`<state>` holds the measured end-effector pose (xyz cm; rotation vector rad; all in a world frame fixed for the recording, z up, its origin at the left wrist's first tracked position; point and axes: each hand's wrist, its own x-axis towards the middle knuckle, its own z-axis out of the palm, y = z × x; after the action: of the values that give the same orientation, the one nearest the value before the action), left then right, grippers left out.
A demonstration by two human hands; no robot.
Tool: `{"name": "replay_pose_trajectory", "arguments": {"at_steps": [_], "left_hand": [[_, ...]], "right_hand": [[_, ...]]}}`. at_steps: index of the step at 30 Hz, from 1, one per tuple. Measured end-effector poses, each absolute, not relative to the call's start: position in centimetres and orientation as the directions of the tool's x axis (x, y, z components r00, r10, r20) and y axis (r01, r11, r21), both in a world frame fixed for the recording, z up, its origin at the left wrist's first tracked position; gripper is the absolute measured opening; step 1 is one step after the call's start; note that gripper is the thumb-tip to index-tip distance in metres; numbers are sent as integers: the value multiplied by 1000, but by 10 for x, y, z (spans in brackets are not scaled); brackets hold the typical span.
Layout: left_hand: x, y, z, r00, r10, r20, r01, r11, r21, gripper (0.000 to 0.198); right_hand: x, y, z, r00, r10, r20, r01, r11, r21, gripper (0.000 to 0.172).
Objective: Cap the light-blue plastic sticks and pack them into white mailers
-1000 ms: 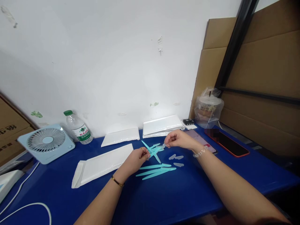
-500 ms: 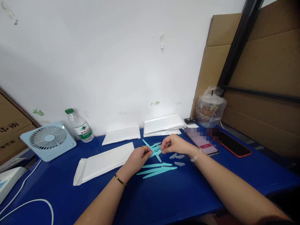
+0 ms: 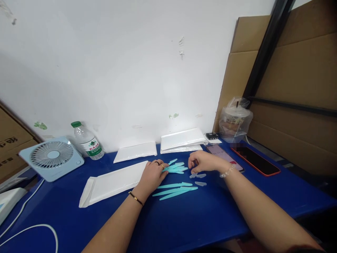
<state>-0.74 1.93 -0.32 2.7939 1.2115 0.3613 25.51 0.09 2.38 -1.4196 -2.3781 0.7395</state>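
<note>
My left hand (image 3: 151,174) rests on the blue table (image 3: 184,225) with its fingers closed on a bunch of turquoise plastic sticks (image 3: 176,168), which fan out to the right. My right hand (image 3: 204,162) is curled, fingertips down at several small pale blue caps (image 3: 200,175) lying on the table; whether it pinches one is hidden. More turquoise sticks (image 3: 175,189) lie loose just in front of both hands.
A white padded envelope (image 3: 113,182) lies left of my left hand, more white packets (image 3: 181,139) at the back. A small fan (image 3: 51,158), a water bottle (image 3: 88,142), two phones (image 3: 255,160), a bagged drink cup (image 3: 234,121) and cardboard (image 3: 297,80) surround the spot.
Both hands came down to the table. The left laid its bunch of sticks flat; the right moved from the bunch to the small caps on the right.
</note>
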Motion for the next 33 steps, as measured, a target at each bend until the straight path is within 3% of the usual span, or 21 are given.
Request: {"name": "replay_pose_trajectory", "arguments": {"at_steps": [5, 10, 13, 16, 21, 24, 33], "left_hand": [[-5, 16, 3, 666, 731, 148, 705, -682, 194, 22], [-5, 3, 11, 683, 719, 132, 665, -686, 295, 33], [-3, -5, 11, 754, 655, 47, 617, -731, 292, 20], [-1, -5, 9, 725, 689, -9, 658, -687, 308, 13], [-4, 2, 8, 616, 788, -2, 716, -558, 419, 16], [-7, 5, 7, 592, 806, -11, 711, -515, 479, 17], [-6, 5, 8, 577, 816, -34, 714, -484, 506, 20]], "right_hand": [[258, 3, 20, -506, 856, -109, 764, 386, -516, 14], [253, 4, 12, -506, 854, -121, 777, 390, -494, 10], [254, 4, 13, -505, 856, -109, 787, 405, -465, 8], [256, 1, 20, -452, 881, -142, 782, 315, -538, 8], [262, -5, 36, -495, 849, -185, 623, 198, -757, 17], [263, -6, 39, -504, 843, -188, 609, 192, -770, 20], [253, -4, 31, -538, 831, -141, 580, 243, -778, 23]]}}
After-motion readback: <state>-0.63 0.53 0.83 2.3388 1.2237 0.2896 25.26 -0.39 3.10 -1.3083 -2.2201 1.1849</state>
